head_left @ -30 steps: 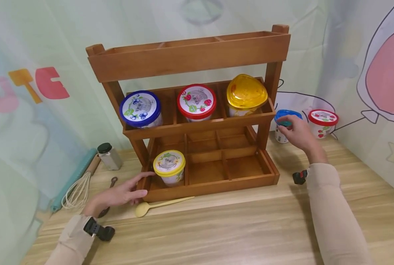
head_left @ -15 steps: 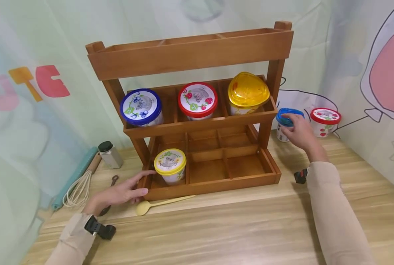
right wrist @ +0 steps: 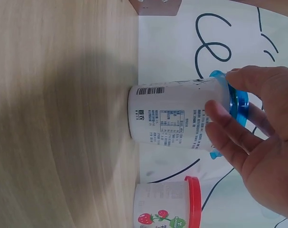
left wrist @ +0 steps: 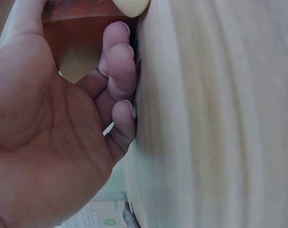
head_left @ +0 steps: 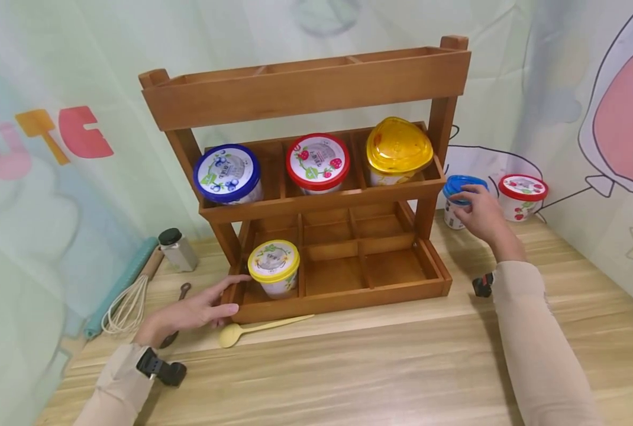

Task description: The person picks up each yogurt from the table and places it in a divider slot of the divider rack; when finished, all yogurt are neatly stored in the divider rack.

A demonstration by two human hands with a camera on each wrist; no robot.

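Observation:
At the right, behind the rack, my right hand (head_left: 483,218) holds the translucent blue plastic lid (right wrist: 239,108) on a white tub (right wrist: 165,116). The thumb lies at one edge of the lid, and fingertips (right wrist: 216,110) reach down the tub's printed side. The tub stands upright on the table. Over at the rack's front left corner, my left hand (head_left: 202,306) rests with index finger along the side and thumb at the front edge. Its other fingers are loosely bent near the tabletop in the left wrist view. A yellow-lidded tub (head_left: 273,269) sits beside it in the bottom tier.
The wooden rack (head_left: 306,94) has three tiers. Its middle tier bears a blue-rimmed tub (head_left: 227,174), a red-rimmed tub (head_left: 318,163) and a gold-topped tub (head_left: 399,148). Another red-lidded tub (head_left: 523,198) stands far right. A whisk (head_left: 127,305), jar (head_left: 178,248) and yellow spoon (head_left: 231,335) lie left.
The right hand's fingers have come slightly lower and closer round the blue lid. The left hand stays at the rack corner. The view has shifted slightly.

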